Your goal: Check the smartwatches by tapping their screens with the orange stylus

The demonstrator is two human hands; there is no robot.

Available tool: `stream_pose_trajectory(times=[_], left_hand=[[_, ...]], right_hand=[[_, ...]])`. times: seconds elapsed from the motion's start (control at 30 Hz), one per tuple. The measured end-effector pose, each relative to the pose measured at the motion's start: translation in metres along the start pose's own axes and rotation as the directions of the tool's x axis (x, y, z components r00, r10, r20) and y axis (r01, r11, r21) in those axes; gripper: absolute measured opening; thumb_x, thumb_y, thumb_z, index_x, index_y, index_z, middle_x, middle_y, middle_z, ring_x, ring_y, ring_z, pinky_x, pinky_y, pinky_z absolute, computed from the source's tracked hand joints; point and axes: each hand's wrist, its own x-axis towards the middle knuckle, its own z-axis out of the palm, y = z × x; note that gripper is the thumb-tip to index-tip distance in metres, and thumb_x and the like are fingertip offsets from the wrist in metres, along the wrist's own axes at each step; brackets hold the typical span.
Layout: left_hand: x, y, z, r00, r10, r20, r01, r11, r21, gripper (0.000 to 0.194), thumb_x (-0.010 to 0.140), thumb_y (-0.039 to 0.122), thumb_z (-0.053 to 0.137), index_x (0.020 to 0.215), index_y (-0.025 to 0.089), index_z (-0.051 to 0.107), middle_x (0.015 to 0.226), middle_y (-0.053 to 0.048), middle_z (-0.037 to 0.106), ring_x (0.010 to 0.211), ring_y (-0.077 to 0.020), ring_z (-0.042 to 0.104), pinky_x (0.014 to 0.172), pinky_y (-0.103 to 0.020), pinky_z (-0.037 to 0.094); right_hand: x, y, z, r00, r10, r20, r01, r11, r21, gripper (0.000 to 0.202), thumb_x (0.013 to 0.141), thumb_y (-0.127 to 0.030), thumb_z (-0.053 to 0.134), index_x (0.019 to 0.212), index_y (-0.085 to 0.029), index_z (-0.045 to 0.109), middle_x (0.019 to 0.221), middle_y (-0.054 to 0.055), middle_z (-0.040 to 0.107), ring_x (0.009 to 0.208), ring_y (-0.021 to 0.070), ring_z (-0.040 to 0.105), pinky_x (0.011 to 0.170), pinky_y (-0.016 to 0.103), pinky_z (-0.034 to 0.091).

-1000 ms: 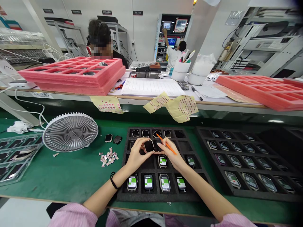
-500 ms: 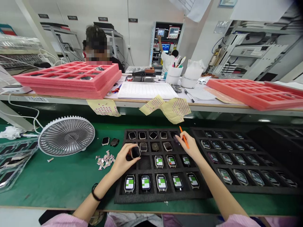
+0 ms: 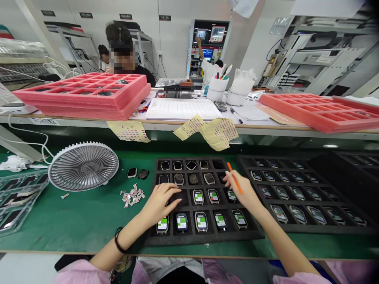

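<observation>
My left hand (image 3: pixel 158 203) is over the left side of a black foam tray (image 3: pixel 192 239), palm down, thumb and fingers apart, nothing visible in them. It partly covers a slot in the third row. Above it a dark-screened smartwatch (image 3: pixel 164 179) sits in the second row's first slot. My right hand (image 3: pixel 241 189) keeps a slim orange stick (image 3: pixel 235 178) tucked in its grip. Its fingertips reach into the tray's right column, by a dark slot whose content I cannot make out. Lower rows hold watches with lit green-and-white screens, such as this smartwatch (image 3: pixel 201 221).
Left of the tray lie two watch bodies (image 3: pixel 132 172), a pile of small tabs (image 3: pixel 134 196) and a grey fan (image 3: pixel 84 166). A second watch tray (image 3: pixel 308 227) adjoins on the right. Pink foam trays (image 3: pixel 118 103) stand on the shelf ahead. A person (image 3: pixel 120 43) sits beyond.
My left hand has let go of a smartwatch, now in the second row, and opened lower down. My right hand has shifted slightly down and right, still with the orange stick.
</observation>
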Motion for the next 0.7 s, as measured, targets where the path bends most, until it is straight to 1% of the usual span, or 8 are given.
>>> stream_pose_trajectory(times=[0.07, 0.2, 0.27, 0.33, 0.43, 0.53, 0.6, 0.7], left_hand=[[0.018, 0.014, 0.012, 0.996, 0.061, 0.072, -0.062, 0.998, 0.013, 0.022, 0.092, 0.034, 0.051, 0.108, 0.021, 0.06, 0.107, -0.008, 0.063, 0.1, -0.0237, 0.058, 0.086, -0.037, 0.045], [0.045, 0.031, 0.044, 0.984, 0.054, 0.17, -0.079, 0.986, 0.145, 0.028, 0.091, 0.039, 0.051, 0.1, 0.015, 0.06, 0.099, -0.012, 0.061, 0.092, -0.0272, 0.058, 0.08, -0.04, 0.045], [0.053, 0.034, 0.057, 0.984, 0.028, 0.176, -0.064, 0.977, 0.202, 0.028, 0.092, 0.039, 0.049, 0.094, 0.013, 0.06, 0.095, -0.013, 0.061, 0.091, -0.0293, 0.057, 0.078, -0.041, 0.045], [0.058, 0.036, 0.065, 0.982, 0.031, 0.184, -0.073, 0.971, 0.229, 0.028, 0.092, 0.038, 0.049, 0.09, 0.012, 0.06, 0.094, -0.015, 0.061, 0.091, -0.0307, 0.057, 0.076, -0.042, 0.045], [0.063, 0.038, 0.067, 0.975, 0.024, 0.221, -0.079, 0.967, 0.244, 0.027, 0.092, 0.035, 0.048, 0.089, 0.011, 0.059, 0.095, -0.016, 0.061, 0.091, -0.0309, 0.056, 0.075, -0.042, 0.047], [0.066, 0.037, 0.062, 0.971, -0.008, 0.239, -0.043, 0.977, 0.211, 0.025, 0.095, 0.028, 0.042, 0.089, 0.011, 0.058, 0.096, -0.015, 0.06, 0.089, -0.0287, 0.057, 0.076, -0.041, 0.047], [0.066, 0.035, 0.058, 0.97, -0.004, 0.241, -0.03, 0.99, 0.138, 0.024, 0.096, 0.023, 0.037, 0.089, 0.013, 0.057, 0.093, -0.012, 0.061, 0.086, -0.0257, 0.058, 0.077, -0.039, 0.048], [0.063, 0.033, 0.053, 0.962, 0.007, 0.274, -0.005, 1.0, -0.008, 0.026, 0.097, 0.019, 0.031, 0.09, 0.016, 0.055, 0.087, -0.007, 0.063, 0.078, -0.0216, 0.06, 0.075, -0.035, 0.048]], right_hand=[[-0.012, -0.01, 0.009, 0.993, -0.019, 0.115, 0.026, 0.998, -0.06, 0.037, 0.096, -0.044, 0.029, 0.072, -0.023, 0.046, 0.06, 0.003, 0.058, 0.054, 0.0201, 0.06, 0.057, 0.031, 0.044], [-0.026, -0.012, 0.032, 0.991, -0.044, 0.123, 0.077, 0.958, -0.278, 0.033, 0.096, -0.033, 0.028, 0.075, -0.021, 0.051, 0.063, 0.008, 0.06, 0.056, 0.0223, 0.061, 0.052, 0.03, 0.041], [-0.028, -0.01, 0.037, 0.99, -0.061, 0.13, 0.095, 0.957, -0.276, 0.031, 0.095, -0.03, 0.029, 0.079, -0.02, 0.054, 0.069, 0.01, 0.063, 0.062, 0.0236, 0.063, 0.055, 0.031, 0.043], [-0.027, -0.008, 0.038, 0.988, -0.077, 0.134, 0.102, 0.977, -0.186, 0.03, 0.095, -0.03, 0.03, 0.083, -0.02, 0.056, 0.077, 0.011, 0.067, 0.07, 0.0249, 0.066, 0.061, 0.033, 0.047], [-0.025, -0.008, 0.036, 0.989, -0.062, 0.134, 0.064, 0.998, -0.012, 0.029, 0.095, -0.035, 0.033, 0.09, -0.021, 0.058, 0.084, 0.008, 0.068, 0.074, 0.0243, 0.067, 0.065, 0.035, 0.049], [-0.025, -0.009, 0.036, 0.98, -0.011, 0.198, -0.016, 0.991, 0.134, 0.032, 0.095, -0.041, 0.034, 0.096, -0.021, 0.059, 0.064, 0.001, 0.063, 0.057, 0.0199, 0.063, 0.055, 0.03, 0.048], [-0.025, -0.011, 0.038, 0.975, -0.016, 0.222, -0.022, 0.985, 0.171, 0.033, 0.095, -0.041, 0.034, 0.096, -0.021, 0.06, 0.062, 0.0, 0.061, 0.055, 0.0191, 0.061, 0.055, 0.03, 0.048], [-0.024, -0.015, 0.039, 0.972, -0.057, 0.229, 0.018, 0.986, 0.168, 0.033, 0.095, -0.039, 0.035, 0.091, -0.021, 0.063, 0.074, 0.005, 0.067, 0.068, 0.0219, 0.066, 0.063, 0.032, 0.05]])
